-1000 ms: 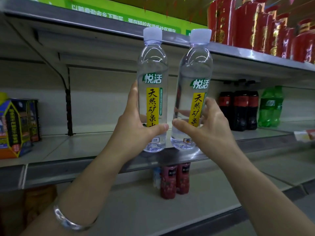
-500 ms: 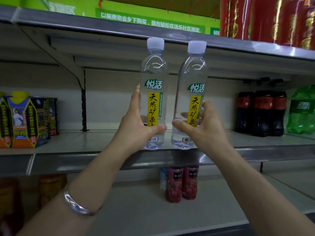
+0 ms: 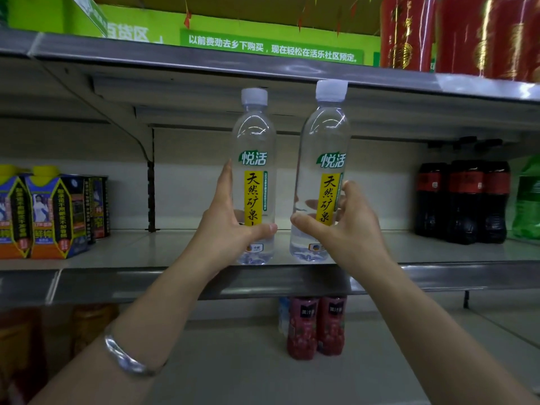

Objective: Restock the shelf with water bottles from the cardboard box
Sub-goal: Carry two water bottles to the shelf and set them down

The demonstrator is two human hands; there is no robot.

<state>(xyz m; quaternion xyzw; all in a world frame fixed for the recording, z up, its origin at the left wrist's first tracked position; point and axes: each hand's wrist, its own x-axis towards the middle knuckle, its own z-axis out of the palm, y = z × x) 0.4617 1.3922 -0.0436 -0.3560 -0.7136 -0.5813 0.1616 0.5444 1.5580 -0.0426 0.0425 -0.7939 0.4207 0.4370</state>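
Head view: at frame centre, two upright water bottles are held side by side at the front edge of the middle shelf [image 3: 122, 249]. The left bottle [image 3: 254, 159] is gripped low by the left hand [image 3: 225, 229], the right bottle [image 3: 323, 159] by the right hand [image 3: 347, 229]. Dark cola bottles [image 3: 464, 200] are seen at right, cartons [image 3: 49, 217] at left.
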